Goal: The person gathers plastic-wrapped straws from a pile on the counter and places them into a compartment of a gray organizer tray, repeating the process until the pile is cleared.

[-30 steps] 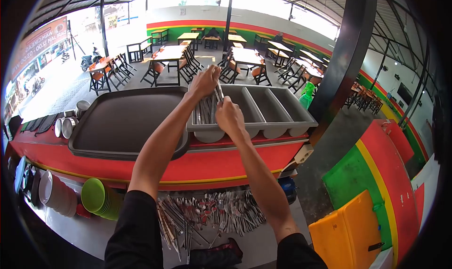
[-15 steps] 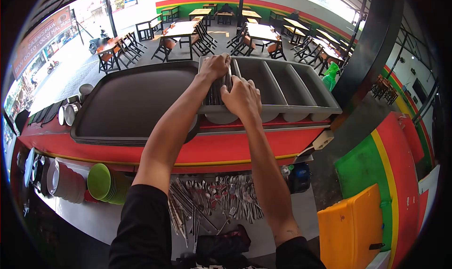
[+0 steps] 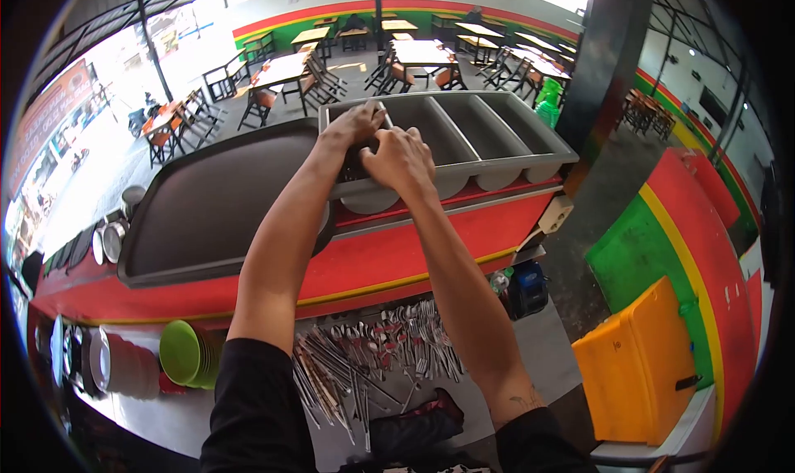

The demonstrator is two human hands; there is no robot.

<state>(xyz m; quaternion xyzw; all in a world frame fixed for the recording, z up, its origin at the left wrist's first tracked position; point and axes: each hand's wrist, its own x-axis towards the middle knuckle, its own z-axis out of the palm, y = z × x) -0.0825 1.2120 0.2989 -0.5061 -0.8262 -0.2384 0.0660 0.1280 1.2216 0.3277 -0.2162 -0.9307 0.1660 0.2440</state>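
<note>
A grey cutlery tray (image 3: pixel 513 165) with long compartments stands on the red counter. Over its leftmost compartment, my left hand (image 3: pixel 354 125) is closed, fingers curled at the far end around slim metal cutlery that is mostly hidden. My right hand (image 3: pixel 399 156) is closed just beside it and nearer to me, its thumb pointing left, on the same cutlery. My fingers cover most of that compartment, so the exact kind of cutlery cannot be told. On the lower shelf beneath my arms lie loose spoons and forks (image 3: pixel 422 336) and a bunch of chopsticks (image 3: pixel 319 374).
Left of the cutlery tray lies a stack of dark serving trays (image 3: pixel 219 204), with metal cups (image 3: pixel 112 239) beyond. Green bowls (image 3: pixel 184 353) and a dark pouch (image 3: pixel 414 423) are on the lower shelf. A black pillar (image 3: pixel 600 67) and green bottle (image 3: pixel 548 100) stand right; an orange container (image 3: pixel 633 365) is lower right.
The view has shifted, so the counter and tray appear tilted and further left. Both hands stay at the leftmost compartment; the metal pieces between them show less now.
</note>
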